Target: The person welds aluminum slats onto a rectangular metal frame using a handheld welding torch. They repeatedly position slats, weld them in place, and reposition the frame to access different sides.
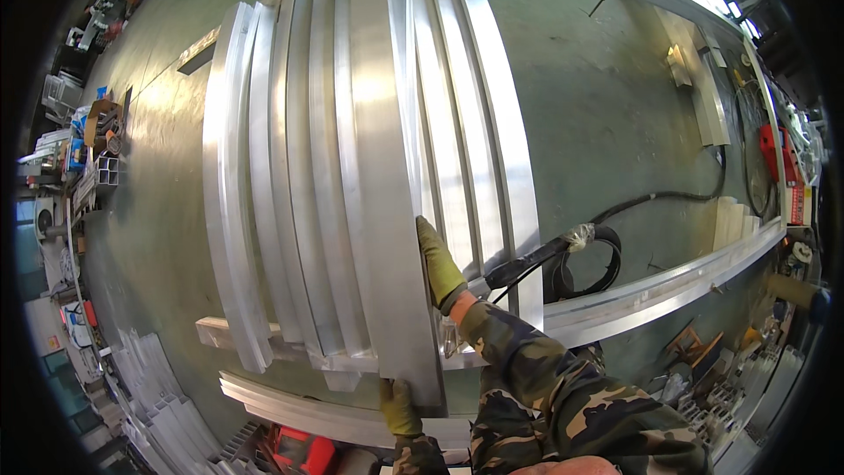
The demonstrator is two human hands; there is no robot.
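Observation:
A long, wide silver metal beam (387, 211) runs away from me, raised over a row of similar metal profiles (303, 158). My left hand (401, 408), in a yellow-green work glove, grips its near end at the left corner. Farther up, my gloved right hand (440, 266) holds the beam's right edge, its fingers partly hidden against the side. Beside my right wrist lies a black-handled tool (527, 262) that looks like a welding torch, resting across the profiles with a black cable behind it.
A metal frame (651, 303) extends to the right, with a coiled black hose (607, 273) at its near rail. Short angled pieces (737, 222) stand inside it. More profiles (167, 413) are stacked at lower left. A red object (303, 450) sits near my feet.

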